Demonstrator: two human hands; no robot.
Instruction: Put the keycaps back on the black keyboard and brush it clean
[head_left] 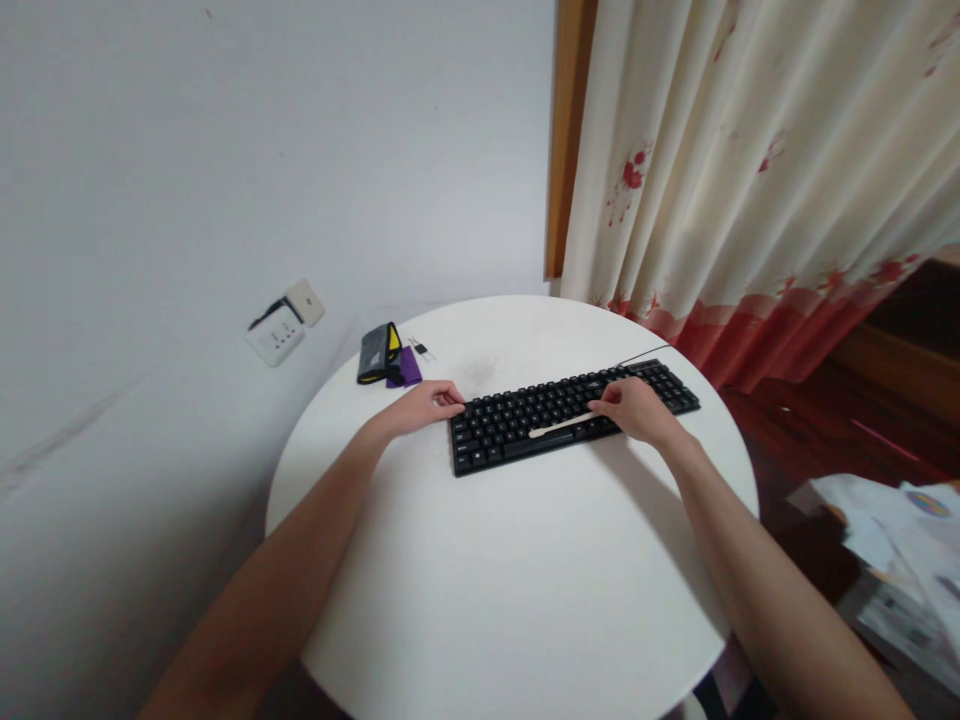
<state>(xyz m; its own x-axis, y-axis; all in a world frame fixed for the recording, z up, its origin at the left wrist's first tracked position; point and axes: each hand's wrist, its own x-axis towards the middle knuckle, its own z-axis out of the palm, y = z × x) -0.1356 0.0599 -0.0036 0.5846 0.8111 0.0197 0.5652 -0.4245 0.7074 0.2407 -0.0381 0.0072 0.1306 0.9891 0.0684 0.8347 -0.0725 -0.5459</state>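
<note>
A black keyboard (517, 420) lies at a slant across the white round table. My left hand (429, 404) is at its upper left corner, thumb and fingers closed on the edge. In my right hand (634, 408), pinched between thumb and fingers, is a slim off-white stick (564, 424) with a wider tip, whose exact kind I cannot make out. The stick lies low over the lower key rows, its tip pointing left. My right hand covers some keys toward the number pad.
A grey and yellow pouch (375, 354), a purple cloth (406, 368) and a small dark item (421, 350) lie on the table (525, 580) at the back left. A cable (646, 354) runs off behind the keyboard. The wall (420, 150) and curtain (675, 200) stand behind.
</note>
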